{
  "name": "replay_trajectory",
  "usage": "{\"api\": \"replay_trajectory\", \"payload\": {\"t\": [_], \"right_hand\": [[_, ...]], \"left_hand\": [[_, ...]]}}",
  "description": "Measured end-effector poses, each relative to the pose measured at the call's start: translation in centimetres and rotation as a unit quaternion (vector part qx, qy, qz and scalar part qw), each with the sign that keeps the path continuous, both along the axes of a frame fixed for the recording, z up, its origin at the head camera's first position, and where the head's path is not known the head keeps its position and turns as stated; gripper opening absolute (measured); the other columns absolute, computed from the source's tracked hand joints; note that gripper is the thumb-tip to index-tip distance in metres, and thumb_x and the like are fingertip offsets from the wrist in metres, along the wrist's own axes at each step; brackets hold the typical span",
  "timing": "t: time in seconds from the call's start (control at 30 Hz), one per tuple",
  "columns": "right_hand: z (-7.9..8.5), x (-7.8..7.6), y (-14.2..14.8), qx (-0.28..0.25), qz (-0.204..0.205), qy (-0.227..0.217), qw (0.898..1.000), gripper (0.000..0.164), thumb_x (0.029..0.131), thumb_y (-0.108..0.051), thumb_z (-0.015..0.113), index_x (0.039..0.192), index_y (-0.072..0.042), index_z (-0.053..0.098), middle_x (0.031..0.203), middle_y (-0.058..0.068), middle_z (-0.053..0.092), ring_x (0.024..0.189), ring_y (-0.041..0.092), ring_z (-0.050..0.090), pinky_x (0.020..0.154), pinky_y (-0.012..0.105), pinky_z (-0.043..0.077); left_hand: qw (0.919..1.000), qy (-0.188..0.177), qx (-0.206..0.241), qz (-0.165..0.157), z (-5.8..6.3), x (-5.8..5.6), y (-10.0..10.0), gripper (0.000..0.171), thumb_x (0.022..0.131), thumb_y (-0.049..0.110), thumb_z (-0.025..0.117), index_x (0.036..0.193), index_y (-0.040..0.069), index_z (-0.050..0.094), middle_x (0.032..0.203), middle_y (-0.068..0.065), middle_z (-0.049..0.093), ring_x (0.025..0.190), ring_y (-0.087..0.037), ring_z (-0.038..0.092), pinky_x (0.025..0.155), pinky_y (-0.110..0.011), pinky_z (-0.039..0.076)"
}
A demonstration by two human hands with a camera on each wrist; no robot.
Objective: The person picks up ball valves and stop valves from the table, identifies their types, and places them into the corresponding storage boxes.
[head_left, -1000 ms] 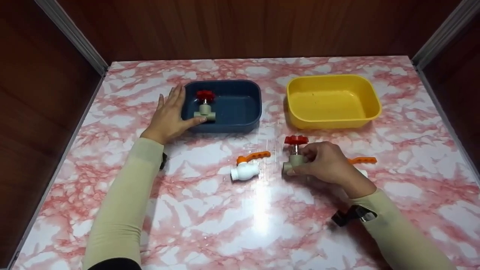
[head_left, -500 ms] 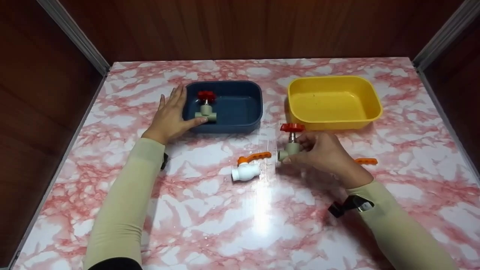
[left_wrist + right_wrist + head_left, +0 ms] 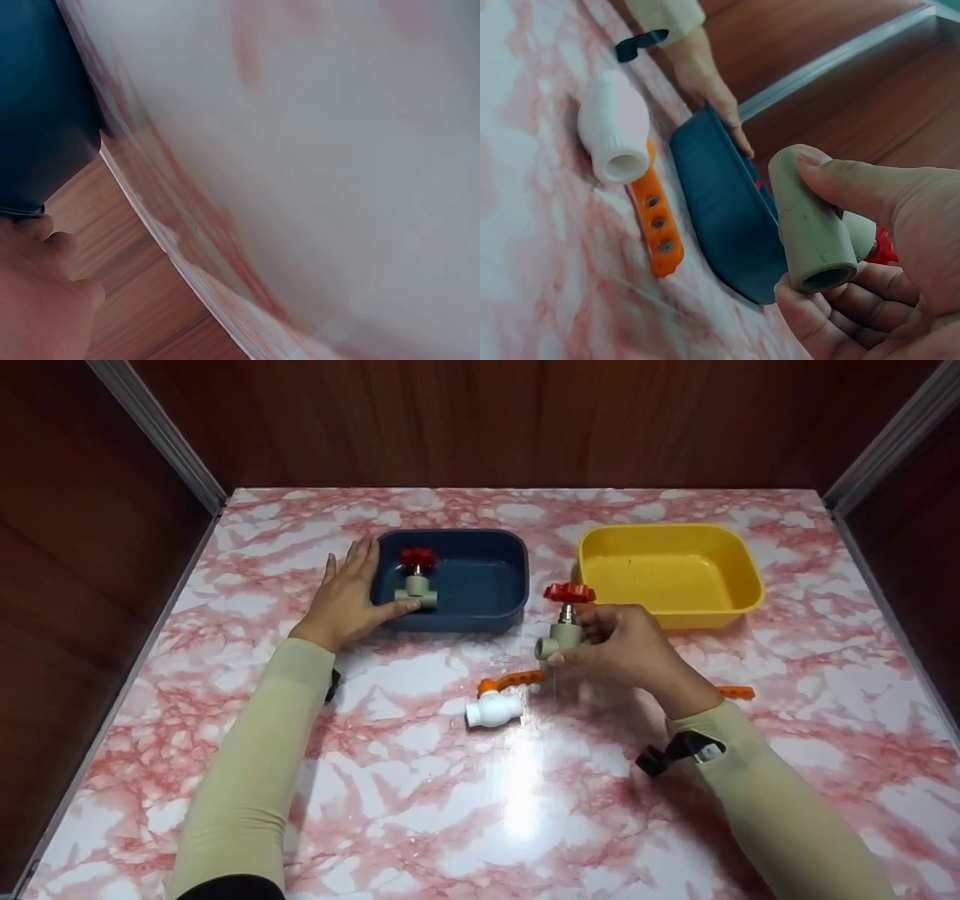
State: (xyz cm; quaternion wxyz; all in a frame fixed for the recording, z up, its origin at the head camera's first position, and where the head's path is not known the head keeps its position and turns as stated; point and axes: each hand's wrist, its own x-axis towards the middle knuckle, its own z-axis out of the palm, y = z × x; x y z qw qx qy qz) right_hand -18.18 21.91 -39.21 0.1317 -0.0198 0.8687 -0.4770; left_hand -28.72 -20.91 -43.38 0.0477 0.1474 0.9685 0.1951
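over the counter (image 3: 390,810), the right hand (image 3: 626,649) pinches a red-topped valve (image 3: 566,637); the left hand (image 3: 341,604), straight-fingered, touches a blue tub (image 3: 472,622).

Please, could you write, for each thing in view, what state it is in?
Held red-wheeled valve: gripped by the right hand, wheel upward.
Other red-wheeled valve: inside the blue basin; whether standing or lying, unclear.
White valve: lying on the table, its orange lever roughly along its body.
Second orange lever: partly hidden, only its end shows.
Blue basin: upright, left hand touching its side.
Yellow basin: upright, open side up.
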Motion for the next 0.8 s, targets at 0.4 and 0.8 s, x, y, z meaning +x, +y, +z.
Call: {"api": "replay_trajectory", "payload": {"t": [0.4,0.8], "right_hand": [[1.4,-2.4,-2.8,-0.05,0.006,0.033,0.998,0.05,0.091,-0.019,0.102,0.13,0.002,0.079,0.107,0.005,0.078,0.098,0.02,0.07,0.083,0.018,0.062],[2.7,-4.8,-5.4,-0.06,0.025,0.054,0.996,0.047,0.091,-0.023,0.103,0.126,-0.001,0.081,0.104,0.005,0.079,0.095,0.02,0.071,0.081,0.02,0.064]], "left_hand": [[1.0,0.0,-0.001,0.003,0.3,0.0,0.0,0.149,0.089,0.109,0.048,0.186,0.006,0.002,0.199,-0.013,-0.003,0.187,-0.035,-0.001,0.15,-0.066,-0.008],[1.0,0.006,0.004,-0.006,0.1,0.2,0.0,0.14,0.097,0.098,0.055,0.185,0.004,0.001,0.198,-0.012,-0.007,0.187,-0.037,-0.001,0.149,-0.067,-0.006]]}}
